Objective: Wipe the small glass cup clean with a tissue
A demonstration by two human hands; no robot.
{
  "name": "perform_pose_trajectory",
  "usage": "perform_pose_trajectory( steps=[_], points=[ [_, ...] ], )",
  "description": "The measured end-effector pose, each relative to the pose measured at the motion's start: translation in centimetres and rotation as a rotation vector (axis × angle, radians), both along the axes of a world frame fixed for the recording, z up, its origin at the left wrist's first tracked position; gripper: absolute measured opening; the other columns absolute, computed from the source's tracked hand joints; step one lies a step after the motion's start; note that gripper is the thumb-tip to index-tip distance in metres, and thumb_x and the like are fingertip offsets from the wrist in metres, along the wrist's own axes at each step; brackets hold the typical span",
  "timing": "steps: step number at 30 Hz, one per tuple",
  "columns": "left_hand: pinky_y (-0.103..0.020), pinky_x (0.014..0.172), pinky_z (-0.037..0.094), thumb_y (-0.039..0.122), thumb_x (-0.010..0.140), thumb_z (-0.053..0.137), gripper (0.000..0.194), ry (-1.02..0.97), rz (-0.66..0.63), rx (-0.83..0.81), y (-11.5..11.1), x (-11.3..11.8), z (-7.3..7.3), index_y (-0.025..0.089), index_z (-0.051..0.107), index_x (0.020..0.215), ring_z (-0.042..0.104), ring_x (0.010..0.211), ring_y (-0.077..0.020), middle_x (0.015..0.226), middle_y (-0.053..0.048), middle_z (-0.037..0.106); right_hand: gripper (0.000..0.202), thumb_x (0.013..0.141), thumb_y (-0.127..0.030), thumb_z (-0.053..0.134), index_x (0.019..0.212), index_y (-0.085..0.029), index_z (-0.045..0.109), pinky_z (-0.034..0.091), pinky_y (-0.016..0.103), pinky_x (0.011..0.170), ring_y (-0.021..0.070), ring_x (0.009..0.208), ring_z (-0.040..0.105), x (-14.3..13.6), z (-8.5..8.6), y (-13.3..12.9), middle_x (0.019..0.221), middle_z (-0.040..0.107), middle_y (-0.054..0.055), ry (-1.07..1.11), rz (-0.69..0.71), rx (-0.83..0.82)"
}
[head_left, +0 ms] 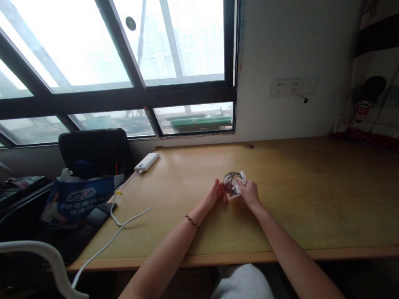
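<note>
Both hands meet over one small clear glass jar (pixel 231 183) near the middle of the wooden desk (pixel 311 199); the right hand (pixel 248 192) grips it with a scrap of white paper (pixel 241 177), the left hand (pixel 215 194) pinches its near side; one white power bank (pixel 146 161) trails one white cable (pixel 124 222); one blue bag (pixel 79 197) bears white writing, too blurred to read; two wall sockets (pixel 286 87).

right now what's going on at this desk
A person seated at a wooden desk holds a small clear glassy object with a bit of white paper between both hands; what it is exactly is hard to tell. The left hand touches its side, the right hand grips it. A white power bank with its cable lies to the left.
</note>
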State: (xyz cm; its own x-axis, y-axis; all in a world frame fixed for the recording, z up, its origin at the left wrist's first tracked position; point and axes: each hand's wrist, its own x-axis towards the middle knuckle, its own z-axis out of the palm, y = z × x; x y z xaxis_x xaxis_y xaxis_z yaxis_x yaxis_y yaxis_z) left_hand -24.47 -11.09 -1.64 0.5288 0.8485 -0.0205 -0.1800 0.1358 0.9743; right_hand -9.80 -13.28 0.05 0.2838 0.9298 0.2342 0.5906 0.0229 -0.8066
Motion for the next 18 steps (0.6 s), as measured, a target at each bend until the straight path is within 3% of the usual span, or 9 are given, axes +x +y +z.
perform_pose_trajectory(
  steps=[2, 4, 8, 10, 14, 18],
  points=[
    [-0.021, 0.049, 0.042, 0.072, 0.064, 0.029, 0.072, -0.075, 0.140, 0.034, -0.2, 0.5, 0.4, 0.012, 0.055, 0.092, 0.052, 0.052, -0.0089, 0.082, -0.010, 0.060, 0.036, 0.074, -0.039, 0.042, 0.079, -0.010, 0.063, 0.040, 0.024, 0.052, 0.0191, 0.065, 0.059, 0.1, -0.4, 0.4, 0.069, 0.065, 0.010, 0.152, -0.102, -0.032],
    [-0.023, 0.060, 0.045, 0.063, 0.067, 0.042, 0.059, -0.081, 0.268, 0.085, -0.7, 1.1, 0.7, 0.015, 0.053, 0.098, 0.056, 0.068, -0.0121, 0.093, -0.009, 0.058, 0.035, 0.074, -0.037, 0.043, 0.089, -0.011, 0.061, 0.043, 0.024, 0.051, 0.0193, 0.068, 0.060, 0.2, -0.6, 0.6, 0.072, 0.065, 0.008, 0.273, -0.103, -0.022],
    [-0.028, 0.074, 0.043, 0.040, 0.062, 0.064, 0.045, 0.069, 0.153, 0.215, -1.6, 2.6, 1.1, 0.014, 0.055, 0.097, 0.056, 0.085, -0.0182, 0.093, -0.009, 0.060, 0.037, 0.074, -0.035, 0.042, 0.101, -0.013, 0.055, 0.046, 0.024, 0.052, 0.0191, 0.072, 0.061, 0.1, -0.7, 0.6, 0.075, 0.066, 0.007, 0.338, -0.088, -0.012],
    [-0.030, 0.077, 0.042, 0.036, 0.063, 0.064, 0.039, 0.094, 0.115, 0.258, -1.8, 3.2, 1.0, 0.012, 0.057, 0.093, 0.055, 0.085, -0.0195, 0.091, -0.008, 0.061, 0.036, 0.074, -0.035, 0.042, 0.099, -0.014, 0.057, 0.047, 0.024, 0.053, 0.0197, 0.074, 0.061, -0.2, -0.8, 0.4, 0.077, 0.066, 0.007, 0.314, -0.107, -0.026],
    [-0.029, 0.080, 0.041, 0.033, 0.068, 0.059, 0.033, 0.034, 0.225, 0.299, -1.4, 3.2, 0.4, 0.011, 0.058, 0.092, 0.054, 0.087, -0.0191, 0.093, -0.007, 0.061, 0.034, 0.074, -0.039, 0.040, 0.089, -0.014, 0.060, 0.046, 0.023, 0.051, 0.0191, 0.072, 0.062, -1.3, -1.3, 0.0, 0.081, 0.066, 0.009, 0.318, -0.073, -0.069],
    [-0.029, 0.063, 0.046, 0.032, 0.068, 0.055, 0.024, 0.048, 0.319, 0.164, -0.7, 2.2, -0.3, 0.010, 0.056, 0.078, 0.056, 0.064, -0.0155, 0.071, -0.005, 0.061, 0.040, 0.075, -0.046, 0.038, 0.082, -0.014, 0.060, 0.042, 0.023, 0.044, 0.0166, 0.053, 0.059, -1.7, -1.1, -0.3, 0.069, 0.066, 0.009, 0.387, 0.063, -0.227]
  ],
)
